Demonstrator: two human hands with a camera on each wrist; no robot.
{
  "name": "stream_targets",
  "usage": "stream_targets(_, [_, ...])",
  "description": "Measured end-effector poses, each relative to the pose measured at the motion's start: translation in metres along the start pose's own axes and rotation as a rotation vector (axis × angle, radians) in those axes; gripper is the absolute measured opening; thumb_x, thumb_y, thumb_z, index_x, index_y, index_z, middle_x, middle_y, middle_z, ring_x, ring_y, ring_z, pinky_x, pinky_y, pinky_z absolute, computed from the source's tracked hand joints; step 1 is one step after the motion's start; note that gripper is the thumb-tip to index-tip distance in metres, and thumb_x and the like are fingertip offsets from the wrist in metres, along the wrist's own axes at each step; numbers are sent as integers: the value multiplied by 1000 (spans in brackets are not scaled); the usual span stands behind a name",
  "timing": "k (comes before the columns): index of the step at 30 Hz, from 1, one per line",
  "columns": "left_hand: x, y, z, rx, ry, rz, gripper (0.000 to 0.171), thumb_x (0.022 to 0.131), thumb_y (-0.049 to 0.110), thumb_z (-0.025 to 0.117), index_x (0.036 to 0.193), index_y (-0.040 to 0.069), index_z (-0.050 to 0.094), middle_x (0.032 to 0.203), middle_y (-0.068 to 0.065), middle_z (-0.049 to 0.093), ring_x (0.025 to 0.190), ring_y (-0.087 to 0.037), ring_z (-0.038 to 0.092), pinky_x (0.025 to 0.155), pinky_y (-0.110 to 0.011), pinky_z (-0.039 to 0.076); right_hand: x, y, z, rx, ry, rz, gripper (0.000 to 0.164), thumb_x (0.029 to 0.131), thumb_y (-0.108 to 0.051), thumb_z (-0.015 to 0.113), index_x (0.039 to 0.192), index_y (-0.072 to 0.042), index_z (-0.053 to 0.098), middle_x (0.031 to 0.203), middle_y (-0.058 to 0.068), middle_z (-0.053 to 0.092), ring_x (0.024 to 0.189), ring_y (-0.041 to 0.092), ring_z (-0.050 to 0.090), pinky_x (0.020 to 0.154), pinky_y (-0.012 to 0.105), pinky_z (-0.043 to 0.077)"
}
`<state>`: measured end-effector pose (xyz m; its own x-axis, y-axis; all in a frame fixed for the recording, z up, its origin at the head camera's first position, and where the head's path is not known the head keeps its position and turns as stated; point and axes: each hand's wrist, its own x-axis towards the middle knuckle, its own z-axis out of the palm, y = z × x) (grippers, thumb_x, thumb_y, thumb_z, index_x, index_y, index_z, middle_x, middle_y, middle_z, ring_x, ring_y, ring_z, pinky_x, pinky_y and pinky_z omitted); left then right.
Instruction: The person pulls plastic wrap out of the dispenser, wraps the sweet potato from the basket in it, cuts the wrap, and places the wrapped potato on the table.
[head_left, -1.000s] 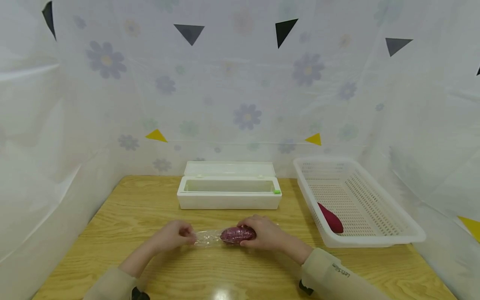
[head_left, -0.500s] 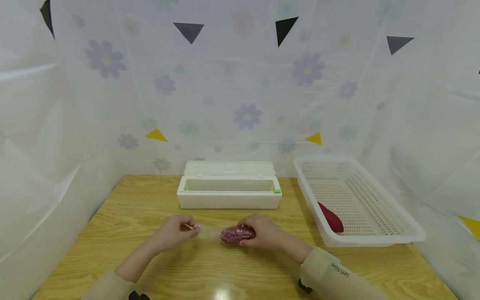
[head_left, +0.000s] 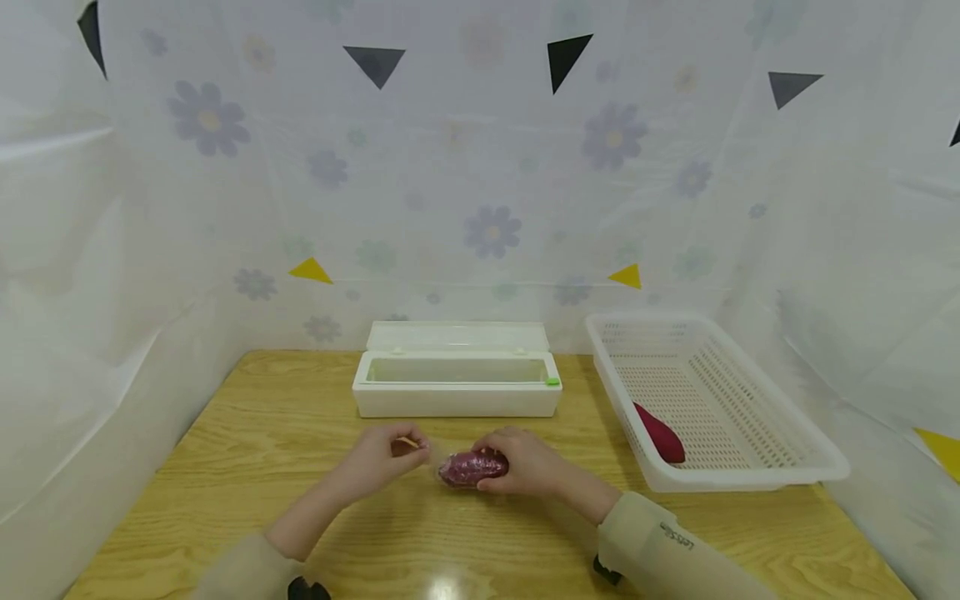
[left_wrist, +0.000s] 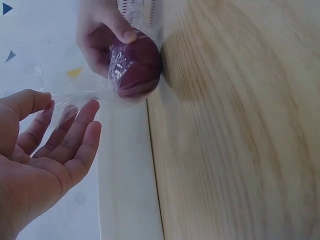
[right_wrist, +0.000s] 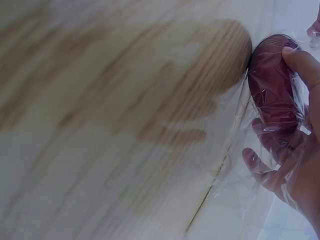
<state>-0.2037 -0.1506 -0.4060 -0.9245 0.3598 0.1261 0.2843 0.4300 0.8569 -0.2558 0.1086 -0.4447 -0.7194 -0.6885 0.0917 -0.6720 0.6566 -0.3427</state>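
Note:
A purple-red sweet potato (head_left: 468, 469) wrapped in clear plastic wrap (left_wrist: 65, 97) lies at the middle of the table. My right hand (head_left: 528, 465) grips its right end, thumb on the near side, as the right wrist view also shows. Loose film spreads over that hand's lower fingers. To the left, my left hand (head_left: 386, 458) pinches the free end of the film between thumb and index finger; its other fingers are spread in the left wrist view. The film runs from this pinch to the sweet potato (left_wrist: 140, 65).
Behind the hands stands a white wrap dispenser box (head_left: 457, 402), its lid raised, with a green slider (head_left: 552, 382) at the right. A white slotted basket (head_left: 750, 478) on the right holds another purple-red sweet potato (head_left: 660, 433). All stand on a wood-grain table (head_left: 247, 417).
My left hand has moved right and slightly up, bringing the film's end closer to the sweet potato. The right hand keeps its grip in nearly the same place.

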Motion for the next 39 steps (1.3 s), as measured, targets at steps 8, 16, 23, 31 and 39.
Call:
stream_targets(8, [10, -2, 19, -74, 62, -24, 11, 89, 13, 65, 95, 3, 64, 104, -14, 65, 89, -28, 68, 72, -29, 56, 4, 3, 3, 22, 11, -32, 46, 78, -44, 73, 116, -20, 62, 110, 0, 63, 95, 11, 56, 80, 25, 48])
stream_targets(16, [14, -11, 28, -142, 85, -25, 14, 89, 13, 66, 97, 3, 63, 109, -16, 64, 88, -25, 69, 73, -33, 56, 6, 3, 3, 45, 32, -63, 42, 78, -40, 75, 112, -19, 63, 108, 1, 64, 94, 12, 57, 77, 24, 49])
stream_targets(23, [15, -15, 30, -230, 82, -24, 34, 86, -5, 62, 118, -5, 50, 106, -22, 59, 91, -28, 64, 76, -29, 55, 5, 3, 0, 37, 25, -49, 45, 76, -42, 76, 113, -20, 63, 110, -1, 63, 96, 12, 56, 80, 26, 47])
stream_targets(31, [21, -20, 39, -281, 143, -62, 23, 80, -6, 69, 98, -6, 54, 96, -18, 58, 83, -22, 66, 71, -31, 56, 5, 4, 0, 53, 20, -55, 46, 76, -44, 76, 112, -20, 63, 107, -2, 63, 94, 10, 55, 79, 26, 46])
stream_targets(39, [28, -27, 50, -88, 163, 12, 19, 74, 4, 78, 85, 2, 62, 81, -6, 63, 71, -10, 58, 63, -22, 51, 5, 5, -1, 70, 32, -90, 48, 76, -48, 75, 113, -18, 64, 106, -4, 64, 93, 9, 55, 79, 25, 46])
